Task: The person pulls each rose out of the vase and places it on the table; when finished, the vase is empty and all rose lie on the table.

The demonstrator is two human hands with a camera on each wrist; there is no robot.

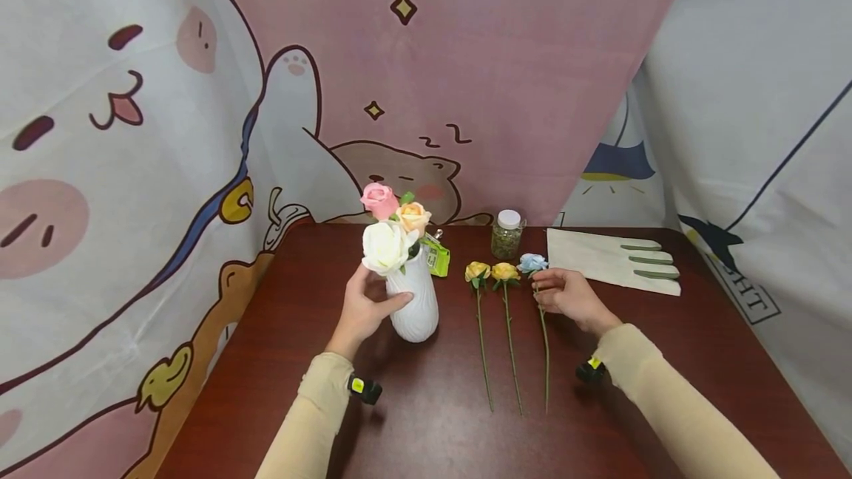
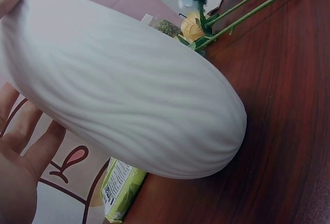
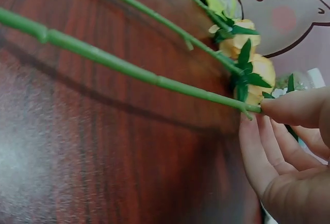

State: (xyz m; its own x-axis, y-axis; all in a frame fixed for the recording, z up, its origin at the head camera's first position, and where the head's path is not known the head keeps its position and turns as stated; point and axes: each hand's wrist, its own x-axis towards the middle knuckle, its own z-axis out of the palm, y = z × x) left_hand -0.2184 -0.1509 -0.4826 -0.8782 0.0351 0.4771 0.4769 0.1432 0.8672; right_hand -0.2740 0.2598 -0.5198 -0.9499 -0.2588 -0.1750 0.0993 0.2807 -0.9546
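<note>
My left hand (image 1: pixel 364 310) grips a white ribbed vase (image 1: pixel 416 315) near its neck, the thumb across the front and the other fingers behind. In the vase stand a white rose (image 1: pixel 386 247), a pink rose (image 1: pixel 379 200) and a peach rose (image 1: pixel 413 218). To the right, my right hand (image 1: pixel 571 299) pinches the green stem (image 3: pixel 129 72) of a light blue flower (image 1: pixel 532 263) just under its head. Two yellow roses, one further left (image 1: pixel 477 272) and one nearer the blue flower (image 1: pixel 505 272), lie side by side between the vase and that hand.
Behind the flowers stands a lidded glass jar (image 1: pixel 506 241) of green bits. A pale glove (image 1: pixel 592 259) lies at the table's back right. A green packet (image 1: pixel 438 259) sits behind the vase. Printed cloth (image 1: pixel 506 80) hangs along the brown table's (image 1: pixel 446 435) back edge.
</note>
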